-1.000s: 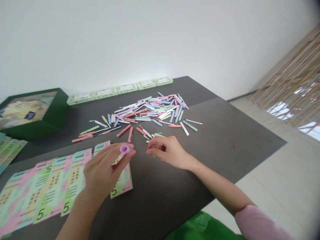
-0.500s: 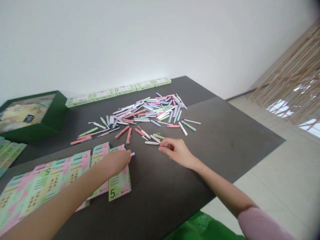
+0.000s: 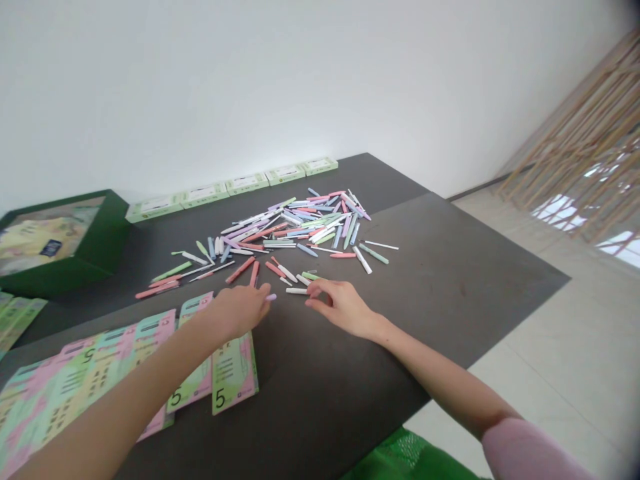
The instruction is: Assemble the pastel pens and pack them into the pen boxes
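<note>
My left hand (image 3: 243,311) is closed around a light purple pen (image 3: 271,297); one end sticks out past the fingers, the rest is hidden. It hovers over the top of a printed green and pink card pack (image 3: 235,377) marked 5. My right hand (image 3: 340,305) has its thumb and index finger curved, with a gap between the tips. Its fingertips are at the end of a white pen (image 3: 297,291), close to a light green pen (image 3: 311,275). Behind both hands spreads a loose heap of pastel pens (image 3: 300,223), with several red pens (image 3: 241,270) nearer.
More printed card packs (image 3: 115,360) overlap in a row at the left of the dark table (image 3: 400,320). A green box (image 3: 107,240) with packaged items stands at the back left. Several flat light green boxes (image 3: 203,194) line the wall.
My left hand has moved up and slightly right with the purple pen, from the card pack toward the red pens. My right hand has shifted slightly left, closer over the white pen.
</note>
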{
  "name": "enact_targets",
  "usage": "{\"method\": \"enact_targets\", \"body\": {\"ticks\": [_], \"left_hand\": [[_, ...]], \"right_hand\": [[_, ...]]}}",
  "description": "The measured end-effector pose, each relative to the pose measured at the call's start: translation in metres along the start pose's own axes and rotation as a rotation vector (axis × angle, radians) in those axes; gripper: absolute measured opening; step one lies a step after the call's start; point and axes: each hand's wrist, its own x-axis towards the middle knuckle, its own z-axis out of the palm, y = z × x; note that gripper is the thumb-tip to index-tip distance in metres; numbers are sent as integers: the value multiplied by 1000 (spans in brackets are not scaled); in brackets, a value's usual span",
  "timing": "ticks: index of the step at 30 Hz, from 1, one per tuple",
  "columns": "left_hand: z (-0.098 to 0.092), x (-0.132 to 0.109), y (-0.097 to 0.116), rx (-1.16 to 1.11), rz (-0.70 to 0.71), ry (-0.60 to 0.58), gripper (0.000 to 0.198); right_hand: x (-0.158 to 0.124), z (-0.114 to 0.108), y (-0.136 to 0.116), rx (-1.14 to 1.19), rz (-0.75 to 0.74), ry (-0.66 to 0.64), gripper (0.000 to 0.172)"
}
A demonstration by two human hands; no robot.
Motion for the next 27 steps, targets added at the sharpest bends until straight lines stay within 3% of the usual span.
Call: {"method": "enact_targets", "body": {"ticks": [6,7,10,11,14,18,23,27], "left_hand": [[25,-23,-16,-178,-102,254,37],[33,-30,-18,-260,-125,309,37],[61,-54,-17,-800,-230,638,33],[70,-62,-14,-869,-242,681,38],[91,-78,-2,-1083,-244,769,48],[102,-88,11,-1457,-178,913,51],[108,-93,14,-1567,-212,916,43],[113,-96,11,-1680,-210,941,38]], "right_hand": [[45,-8,-12,-228,-84,-124,23],[56,-10,-14,-270,-85,-138,26],[93,-15,-20,-404,-62,-167,29],[105,-16,-21,-444,-55,-181,28],[140,-11,-23,-545,-48,-246,25],[175,9,-28,-655,-54,-345,31],[199,39,-34,-760,-93,-412,37],[208,52,-30,-809,-110,-446,37]]}}
